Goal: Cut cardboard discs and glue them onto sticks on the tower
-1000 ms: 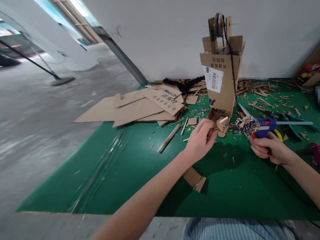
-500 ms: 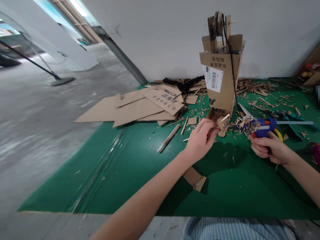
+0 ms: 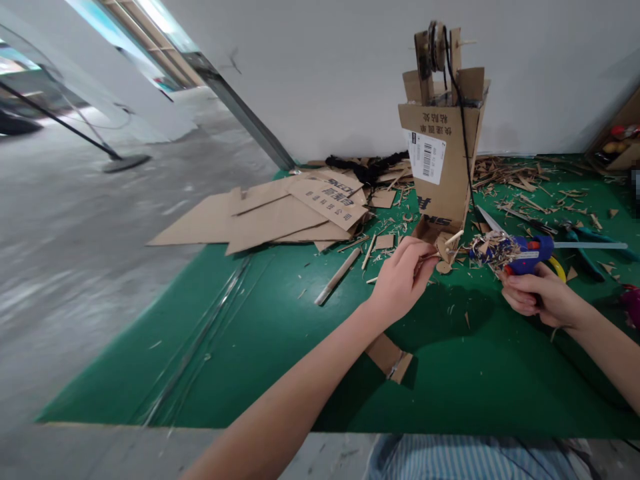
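My left hand (image 3: 404, 275) pinches a small cardboard disc (image 3: 443, 245) with a thin wooden stick (image 3: 454, 237) poking out of it. In my right hand (image 3: 537, 293) is a blue hot glue gun (image 3: 530, 255), its front half covered in cardboard shreds and a clear glue stick (image 3: 590, 245) jutting from its back. The gun's nozzle points left at the disc, close to it; whether they touch I cannot tell. Just behind stands a tall cardboard box (image 3: 443, 157), topped by a pulley wheel (image 3: 437, 47) with a black cord (image 3: 463, 120) hanging down.
Flat cardboard sheets (image 3: 285, 213) lie at the left back of the green table (image 3: 280, 347). A rolled tube (image 3: 337, 277) and a taped cardboard piece (image 3: 390, 358) are nearer. Scissors (image 3: 490, 219), pliers (image 3: 583, 247) and yellow tape (image 3: 557, 269) lie at the right among cardboard scraps.
The disc and its stick have tilted very slightly in my left hand. Both hands and the glue gun are otherwise nearly still.
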{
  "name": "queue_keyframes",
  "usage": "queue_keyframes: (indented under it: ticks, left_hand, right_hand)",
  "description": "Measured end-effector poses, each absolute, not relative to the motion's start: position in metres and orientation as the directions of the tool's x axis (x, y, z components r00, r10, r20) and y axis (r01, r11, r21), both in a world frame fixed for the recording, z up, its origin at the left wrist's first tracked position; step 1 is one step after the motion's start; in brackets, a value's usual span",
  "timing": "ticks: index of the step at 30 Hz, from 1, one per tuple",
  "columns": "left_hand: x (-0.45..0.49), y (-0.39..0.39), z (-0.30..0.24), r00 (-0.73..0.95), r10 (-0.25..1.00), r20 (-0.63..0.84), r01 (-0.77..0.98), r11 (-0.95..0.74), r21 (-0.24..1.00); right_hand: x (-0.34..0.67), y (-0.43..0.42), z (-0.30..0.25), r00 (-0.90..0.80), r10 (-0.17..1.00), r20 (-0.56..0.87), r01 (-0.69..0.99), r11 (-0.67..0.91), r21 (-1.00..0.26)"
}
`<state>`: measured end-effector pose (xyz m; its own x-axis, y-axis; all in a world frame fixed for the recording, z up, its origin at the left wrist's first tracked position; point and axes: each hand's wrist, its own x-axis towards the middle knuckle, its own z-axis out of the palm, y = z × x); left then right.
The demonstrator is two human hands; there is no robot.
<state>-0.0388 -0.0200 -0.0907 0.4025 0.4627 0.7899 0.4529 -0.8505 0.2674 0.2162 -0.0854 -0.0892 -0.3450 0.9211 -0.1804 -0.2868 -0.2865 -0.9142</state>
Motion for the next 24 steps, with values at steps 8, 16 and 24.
queue_keyframes:
  ticks: [8,16,24]
  left_hand:
    - [-0.0405,-0.0189,-0.0941,0.415,0.494,0.764,0.479,-0.833,0.278]
    - [-0.0408,-0.0183,-0.0951,0.408,0.487,0.772,0.489,-0.831,0.266]
    - [-0.0417,-0.0169,-0.0978,0.400,0.521,0.754,0.542,-0.798,0.264]
  right_hand:
    - [0.2169,-0.0848,-0.0906,-0.346,0.922,-0.171,-0.294,-0.280,-0.914]
    - [0.2161,-0.0854,-0.0895,-0.339,0.923,-0.183,-0.285,-0.286,-0.915]
    - [0.2112,-0.0839,-0.0910,-0.301,0.937,-0.179,-0.287,-0.268,-0.920]
